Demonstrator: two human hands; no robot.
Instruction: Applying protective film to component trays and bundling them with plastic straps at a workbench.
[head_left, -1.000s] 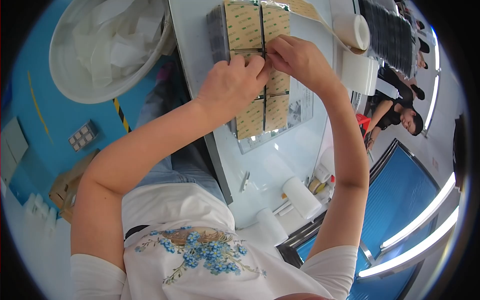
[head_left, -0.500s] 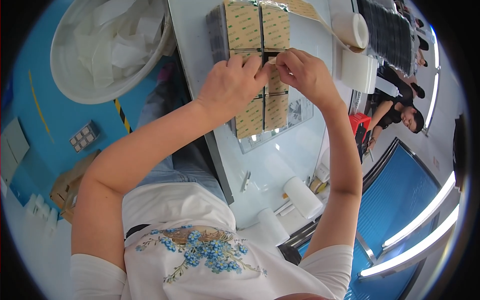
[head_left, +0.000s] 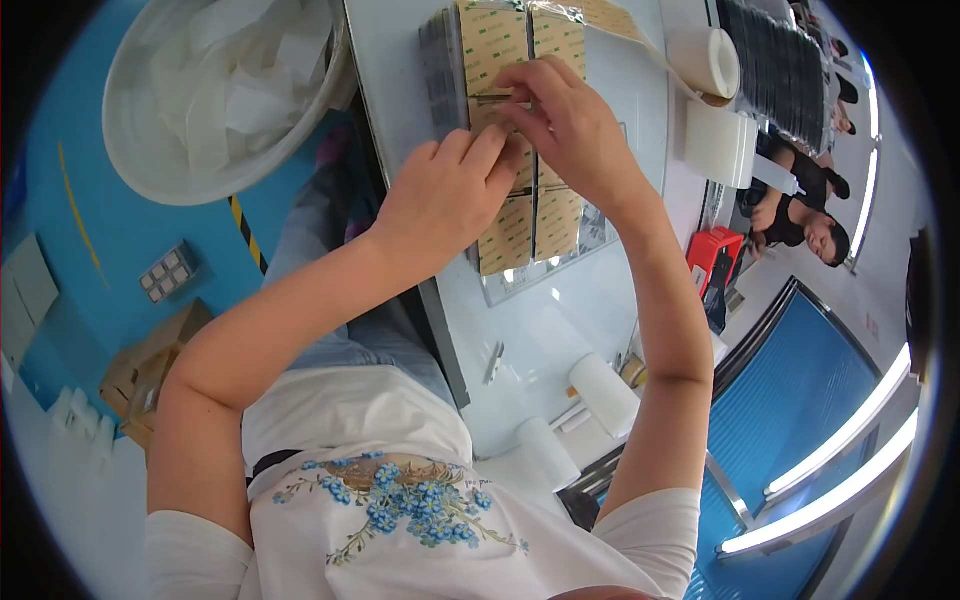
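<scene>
Tan printed adhesive-backed sheets (head_left: 497,45) lie in a two-column grid on top of a thick stack, with dark gaps between them. My left hand (head_left: 445,195) rests over the left column, its fingers curled and bunched at the middle sheet. Just beyond it, my right hand (head_left: 575,130) reaches across from the right, thumb and forefinger drawn together above the same column. Whatever lies between the fingertips of either hand is too small or hidden to make out. A tan strip (head_left: 615,20) runs from the far end of the stack toward a white roll (head_left: 703,62).
A white bin (head_left: 150,180) full of translucent film scraps stands left of the table (head_left: 400,90). More white rolls (head_left: 605,395) and a small pen-like tool (head_left: 495,362) lie nearer me. Dark stacked sheets (head_left: 770,70) and a red container (head_left: 712,250) are at right, near another person (head_left: 800,215).
My right hand has moved left and slightly away from me, from the right column to the left one. My left hand has shifted slightly left and nearer me.
</scene>
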